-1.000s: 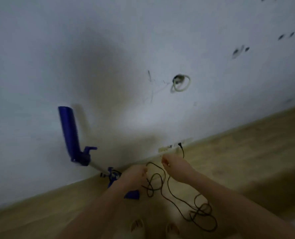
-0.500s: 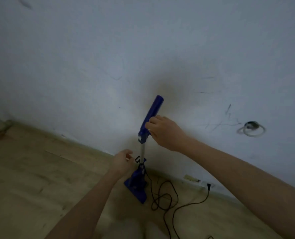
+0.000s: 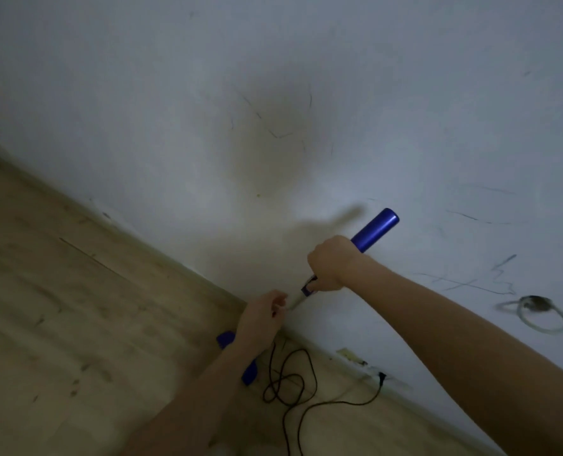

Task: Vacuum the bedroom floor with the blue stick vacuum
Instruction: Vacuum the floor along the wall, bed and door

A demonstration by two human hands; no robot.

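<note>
The blue stick vacuum (image 3: 375, 230) leans near the white wall, its blue handle tube pointing up and right. My right hand (image 3: 331, 263) grips the lower part of that handle. My left hand (image 3: 263, 315) is just below it, fingers curled round the thin silver shaft. The blue floor head (image 3: 250, 373) rests on the wooden floor, mostly hidden behind my left wrist. The vacuum's black cord (image 3: 293, 386) lies in loose loops on the floor and runs to a plug (image 3: 381, 376) at the base of the wall.
The white wall (image 3: 273, 110) carries scuffs and pencil marks, with a round hole and ring mark (image 3: 535, 312) at the right. Light wooden floor (image 3: 59, 307) stretches to the left along the skirting.
My right hand has closed round the handle and my left hand has moved up onto the shaft. The view has swung left and tilted, and the vacuum now leans more to the right.
</note>
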